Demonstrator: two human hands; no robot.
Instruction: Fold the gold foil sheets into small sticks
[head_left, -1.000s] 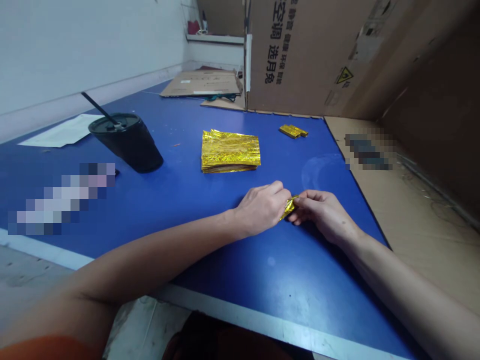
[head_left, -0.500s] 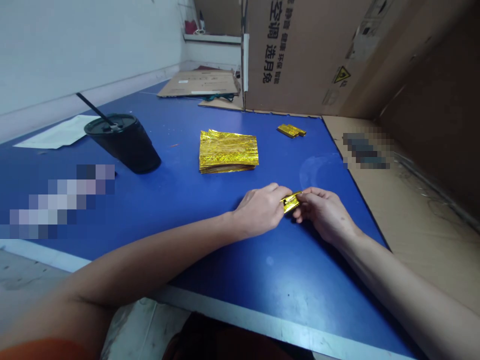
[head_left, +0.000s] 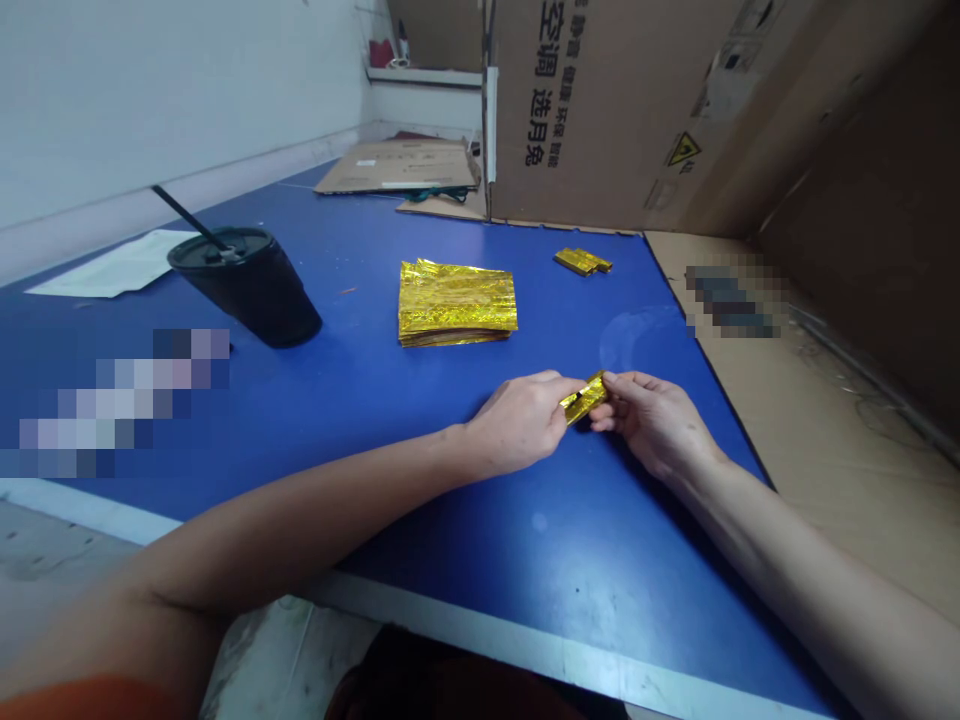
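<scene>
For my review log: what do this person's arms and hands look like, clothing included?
Both the left hand and the right hand are ungloved, with no watch or bracelet showing. An orange sleeve shows high on the left arm, at the picture's lower left; the right arm is bare as far as it shows.

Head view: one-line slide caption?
Left hand and right hand hold a shiny gold piece at a blue table, gold stack beyond.

Large black characters [head_left: 546,95] on the upright cardboard [head_left: 622,110] read "空调 选月兔"; a smaller line [head_left: 566,100] beside them reads "静音 健康 环保 智能". It also bears a yellow warning triangle [head_left: 684,150] with a black symbol. Print on the flat cardboard [head_left: 401,168] is illegible.
</scene>
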